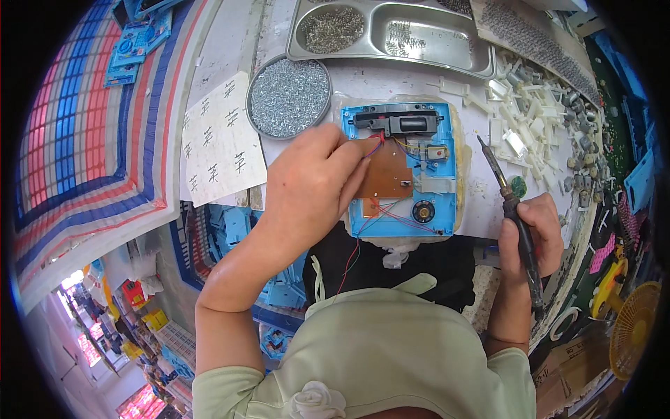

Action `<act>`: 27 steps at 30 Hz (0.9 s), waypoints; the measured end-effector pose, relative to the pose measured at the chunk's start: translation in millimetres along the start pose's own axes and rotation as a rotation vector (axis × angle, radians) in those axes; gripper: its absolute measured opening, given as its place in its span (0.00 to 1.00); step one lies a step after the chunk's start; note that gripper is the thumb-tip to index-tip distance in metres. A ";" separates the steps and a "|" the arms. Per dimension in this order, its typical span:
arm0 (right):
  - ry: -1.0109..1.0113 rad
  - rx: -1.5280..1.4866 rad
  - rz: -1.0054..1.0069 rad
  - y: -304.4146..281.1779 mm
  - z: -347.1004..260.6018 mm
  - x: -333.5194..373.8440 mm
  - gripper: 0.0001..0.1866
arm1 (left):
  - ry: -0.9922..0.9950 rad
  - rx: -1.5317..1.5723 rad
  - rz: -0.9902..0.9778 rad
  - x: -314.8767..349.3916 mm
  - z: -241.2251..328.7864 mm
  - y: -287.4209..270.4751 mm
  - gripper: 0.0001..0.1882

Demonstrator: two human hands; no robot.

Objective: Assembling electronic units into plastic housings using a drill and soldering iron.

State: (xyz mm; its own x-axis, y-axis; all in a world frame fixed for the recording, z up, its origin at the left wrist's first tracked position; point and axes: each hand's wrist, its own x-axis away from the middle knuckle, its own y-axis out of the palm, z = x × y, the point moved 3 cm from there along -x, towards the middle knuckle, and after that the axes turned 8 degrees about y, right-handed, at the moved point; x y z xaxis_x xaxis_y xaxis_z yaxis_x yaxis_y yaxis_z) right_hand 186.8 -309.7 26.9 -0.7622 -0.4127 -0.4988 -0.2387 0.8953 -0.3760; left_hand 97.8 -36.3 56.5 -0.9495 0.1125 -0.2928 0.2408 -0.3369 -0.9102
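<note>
Just past left hand [307,185], screws [289,96].

Bare tabletop [481,202] lies between blue casing [442,206] and soldering iron [497,171], white parts [534,122] crowding beyond.

Pale green top [398,342]; short sleeves [227,391]; white rose-shaped ornament [317,401].

Left hand [310,178] in a pinch, left elbow [222,295] bent; right hand [548,229] curled.
</note>
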 end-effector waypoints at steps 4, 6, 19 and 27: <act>0.089 -0.060 -0.018 6.7 -5.2 -0.7 0.17 | 0.115 0.198 0.263 -14.2 1.7 15.8 0.07; 0.184 -0.110 -0.016 15.6 -7.9 -3.4 0.19 | -0.028 0.435 0.254 -14.3 0.6 27.5 0.04; 0.422 -0.377 -0.221 96.9 -16.4 -63.6 0.33 | -0.508 1.241 0.253 -8.4 -2.8 51.7 0.05; 0.312 -0.412 -0.081 97.4 -13.1 -60.0 0.30 | -0.486 1.275 0.121 -10.0 -9.0 52.6 0.06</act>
State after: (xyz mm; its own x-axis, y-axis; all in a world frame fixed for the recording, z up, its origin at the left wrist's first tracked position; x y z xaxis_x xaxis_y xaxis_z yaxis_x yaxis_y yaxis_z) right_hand 201.4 -195.5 30.4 -0.8598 -0.4696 -0.2006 -0.4729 0.8804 -0.0341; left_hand 121.8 -46.8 8.9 -0.9738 -0.2264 0.0214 0.2275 -0.9697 0.0892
